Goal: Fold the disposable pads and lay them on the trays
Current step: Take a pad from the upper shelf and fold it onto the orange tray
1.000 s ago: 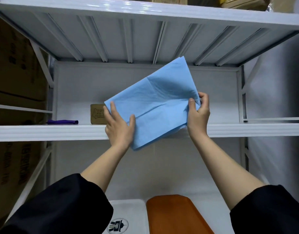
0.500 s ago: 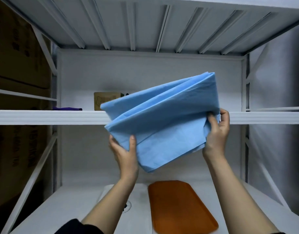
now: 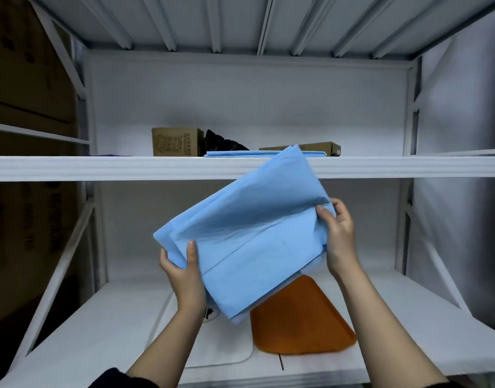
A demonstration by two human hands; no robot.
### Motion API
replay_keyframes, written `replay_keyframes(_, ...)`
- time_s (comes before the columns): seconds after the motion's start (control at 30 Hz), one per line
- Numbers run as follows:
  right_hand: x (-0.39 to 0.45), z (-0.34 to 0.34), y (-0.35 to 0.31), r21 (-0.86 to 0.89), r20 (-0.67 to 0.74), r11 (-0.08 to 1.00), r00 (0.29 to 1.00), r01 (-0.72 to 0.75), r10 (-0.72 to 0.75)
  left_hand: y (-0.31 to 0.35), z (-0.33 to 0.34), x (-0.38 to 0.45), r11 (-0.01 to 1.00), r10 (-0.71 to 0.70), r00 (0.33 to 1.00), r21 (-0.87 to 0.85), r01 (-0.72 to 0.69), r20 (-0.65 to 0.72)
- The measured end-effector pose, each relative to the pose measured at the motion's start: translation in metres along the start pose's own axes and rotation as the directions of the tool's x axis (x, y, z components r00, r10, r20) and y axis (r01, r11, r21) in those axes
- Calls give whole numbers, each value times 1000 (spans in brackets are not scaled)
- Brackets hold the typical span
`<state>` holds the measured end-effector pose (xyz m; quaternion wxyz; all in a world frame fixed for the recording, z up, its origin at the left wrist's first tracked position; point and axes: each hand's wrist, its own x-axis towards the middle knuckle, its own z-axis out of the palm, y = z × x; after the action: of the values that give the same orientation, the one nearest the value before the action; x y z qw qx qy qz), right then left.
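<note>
A folded light-blue disposable pad (image 3: 249, 236) hangs tilted in the air in front of the shelving, above the lower shelf. My left hand (image 3: 184, 273) grips its lower left corner, thumb on top. My right hand (image 3: 338, 233) pinches its right edge. Under the pad on the lower shelf lie an orange tray (image 3: 302, 320) and, to its left, a white tray (image 3: 226, 348) with a dark logo, both partly hidden by the pad. Another blue pad (image 3: 257, 154) lies flat on the middle shelf.
The middle shelf (image 3: 100, 168) carries a small cardboard box (image 3: 176, 141), a dark crumpled item (image 3: 223, 142) and a flat brown box (image 3: 321, 147). Large cardboard cartons (image 3: 22, 79) fill the rack at the left. White rack posts stand at both sides.
The view has tilted down and my hands have lowered the pad from the middle shelf's level to just above the trays. The pad has flattened and tilted, left end lower.
</note>
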<state>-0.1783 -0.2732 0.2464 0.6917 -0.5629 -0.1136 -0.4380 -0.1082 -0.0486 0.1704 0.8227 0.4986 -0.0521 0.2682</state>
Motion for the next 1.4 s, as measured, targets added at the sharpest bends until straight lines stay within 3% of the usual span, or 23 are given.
replay_keyframes(0.17,-6,-3,53,-195,-59,974,993,-116,107,-15,-17,17,955,-298,955,22,297,15)
replay_keyframes(0.23,-6,-4,74,-241,-100,956,984,-166,145,-20,-23,27,910,-415,907,34,414,73)
replay_keyframes(0.33,-3,-4,104,-283,-164,925,963,-252,212,-33,-36,48,765,-635,723,88,638,272)
replay_keyframes(0.4,1,-4,127,-308,-208,900,945,-308,252,-47,-45,62,682,-707,602,135,718,370)
replay_keyframes(0.47,4,-5,147,-311,-256,878,921,-365,292,-60,-52,72,634,-749,523,213,743,407)
replay_keyframes(0.6,11,-4,192,-245,-370,839,846,-487,383,-93,-64,96,536,-844,418,492,686,337)
replay_keyframes(0.67,13,-1,213,-203,-427,818,801,-538,420,-108,-66,108,508,-855,449,590,628,260)
replay_keyframes(0.87,11,5,276,-187,-476,730,711,-658,519,-140,-65,138,564,-685,724,688,457,81)
replay_keyframes(0.97,8,5,301,-221,-448,683,695,-696,563,-160,-73,158,566,-572,820,734,377,20)
replay_keyframes(1.17,-2,12,347,-409,-346,525,659,-747,668,-190,-98,192,379,-447,894,899,220,-30)
replay_keyframes(1.4,-16,42,376,-573,-226,484,695,-662,683,-214,-131,216,253,-409,911,951,179,-62)
